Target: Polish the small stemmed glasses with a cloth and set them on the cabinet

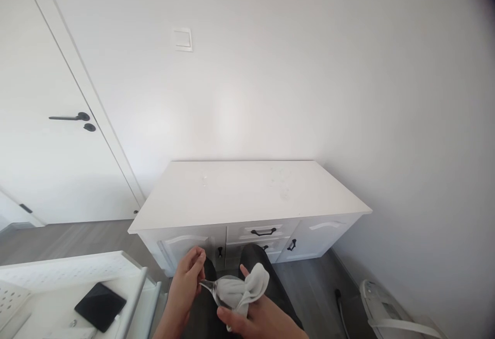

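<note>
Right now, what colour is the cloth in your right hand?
Plain off-white cloth, no pattern; the head view shows it, bunched in the right hand against the glass.

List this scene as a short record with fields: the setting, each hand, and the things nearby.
setting: white cabinet with black handles, against a white wall
left hand: pinches the stem end of a clear glass, held sideways
right hand: holds a white cloth against the glass's bowl
lower left: black tablet lying on a white trolley
far left: door, shut, with a black handle
</note>
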Action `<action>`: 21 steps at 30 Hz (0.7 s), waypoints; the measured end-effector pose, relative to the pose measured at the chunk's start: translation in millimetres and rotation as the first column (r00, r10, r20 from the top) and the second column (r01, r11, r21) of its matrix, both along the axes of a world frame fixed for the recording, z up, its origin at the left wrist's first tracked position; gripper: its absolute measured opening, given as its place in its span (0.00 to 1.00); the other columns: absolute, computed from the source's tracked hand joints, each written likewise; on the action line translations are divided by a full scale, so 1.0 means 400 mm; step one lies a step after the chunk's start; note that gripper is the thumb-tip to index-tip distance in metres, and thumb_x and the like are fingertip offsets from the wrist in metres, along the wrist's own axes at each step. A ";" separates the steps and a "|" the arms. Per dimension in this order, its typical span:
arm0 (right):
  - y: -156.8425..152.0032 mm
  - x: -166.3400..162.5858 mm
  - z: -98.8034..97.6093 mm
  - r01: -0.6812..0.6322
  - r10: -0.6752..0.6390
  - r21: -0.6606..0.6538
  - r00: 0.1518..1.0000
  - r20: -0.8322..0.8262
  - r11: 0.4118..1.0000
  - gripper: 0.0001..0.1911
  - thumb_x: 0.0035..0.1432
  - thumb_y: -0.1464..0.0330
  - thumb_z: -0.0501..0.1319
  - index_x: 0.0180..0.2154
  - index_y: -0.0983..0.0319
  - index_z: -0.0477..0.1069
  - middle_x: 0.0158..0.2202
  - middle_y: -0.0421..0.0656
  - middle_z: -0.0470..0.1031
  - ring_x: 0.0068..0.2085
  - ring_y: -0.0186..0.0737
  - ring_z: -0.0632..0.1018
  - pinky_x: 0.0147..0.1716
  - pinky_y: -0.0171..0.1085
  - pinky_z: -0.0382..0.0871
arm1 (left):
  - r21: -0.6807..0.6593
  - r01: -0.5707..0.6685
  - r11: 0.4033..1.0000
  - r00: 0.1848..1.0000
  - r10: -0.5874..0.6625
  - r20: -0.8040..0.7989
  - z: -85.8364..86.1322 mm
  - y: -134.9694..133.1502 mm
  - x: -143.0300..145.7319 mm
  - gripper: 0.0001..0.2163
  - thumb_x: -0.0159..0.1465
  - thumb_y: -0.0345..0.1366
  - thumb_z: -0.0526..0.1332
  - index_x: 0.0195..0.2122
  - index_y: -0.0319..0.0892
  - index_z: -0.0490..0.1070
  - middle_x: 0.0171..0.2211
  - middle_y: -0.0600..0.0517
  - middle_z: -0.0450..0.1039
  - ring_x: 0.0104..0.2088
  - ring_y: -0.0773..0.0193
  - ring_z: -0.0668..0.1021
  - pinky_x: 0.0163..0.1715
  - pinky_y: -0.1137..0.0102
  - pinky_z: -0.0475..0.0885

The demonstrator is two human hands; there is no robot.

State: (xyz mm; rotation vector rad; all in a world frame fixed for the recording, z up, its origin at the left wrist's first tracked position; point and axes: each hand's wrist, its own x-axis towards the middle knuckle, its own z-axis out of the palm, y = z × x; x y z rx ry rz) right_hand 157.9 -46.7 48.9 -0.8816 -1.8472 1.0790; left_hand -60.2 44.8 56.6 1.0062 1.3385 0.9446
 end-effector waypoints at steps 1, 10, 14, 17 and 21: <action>-0.002 -0.002 -0.005 0.029 -0.029 -0.022 0.999 -0.019 0.999 0.18 0.61 0.59 0.70 0.54 0.44 0.80 0.55 0.37 0.82 0.59 0.52 0.79 0.70 0.55 0.54 | 0.004 0.028 1.000 1.000 -0.028 0.003 0.005 0.003 -0.001 0.20 0.60 0.59 0.64 0.34 0.46 0.67 0.18 0.64 0.56 0.16 0.73 0.53 0.14 0.80 0.46; 0.035 -0.040 -0.040 0.139 -0.460 -0.529 0.703 -0.542 0.837 0.32 0.67 0.52 0.62 0.67 0.54 0.63 0.41 0.46 0.81 0.40 0.51 0.84 0.39 0.46 0.79 | 0.611 0.340 0.715 0.939 -0.225 -0.260 0.029 -0.030 -0.030 0.10 0.71 0.44 0.59 0.35 0.45 0.67 0.32 0.54 0.65 0.31 0.63 0.70 0.33 0.70 0.67; 0.034 -0.039 -0.033 0.140 -0.441 -0.517 0.728 -0.524 0.845 0.31 0.65 0.52 0.66 0.64 0.54 0.67 0.52 0.48 0.79 0.50 0.51 0.81 0.48 0.46 0.77 | 0.528 0.125 0.840 0.952 0.048 -0.302 0.017 -0.047 -0.008 0.13 0.72 0.46 0.55 0.32 0.47 0.65 0.24 0.57 0.62 0.25 0.62 0.68 0.29 0.69 0.66; 0.019 -0.037 -0.046 0.370 -0.504 -0.394 0.799 -0.327 0.842 0.35 0.65 0.54 0.66 0.68 0.55 0.62 0.63 0.51 0.73 0.58 0.52 0.78 0.59 0.45 0.71 | 0.376 0.011 0.927 0.955 0.101 -0.279 0.000 -0.046 0.007 0.16 0.70 0.52 0.57 0.31 0.47 0.66 0.26 0.55 0.66 0.28 0.59 0.72 0.32 0.67 0.70; 0.006 -0.033 -0.078 0.439 -0.520 -0.301 0.801 -0.296 0.847 0.40 0.64 0.52 0.66 0.71 0.57 0.58 0.58 0.54 0.78 0.51 0.51 0.82 0.51 0.43 0.77 | 0.269 -0.140 0.953 0.948 0.207 -0.240 -0.040 -0.039 0.017 0.16 0.64 0.53 0.61 0.38 0.45 0.73 0.38 0.46 0.78 0.41 0.50 0.79 0.37 0.64 0.74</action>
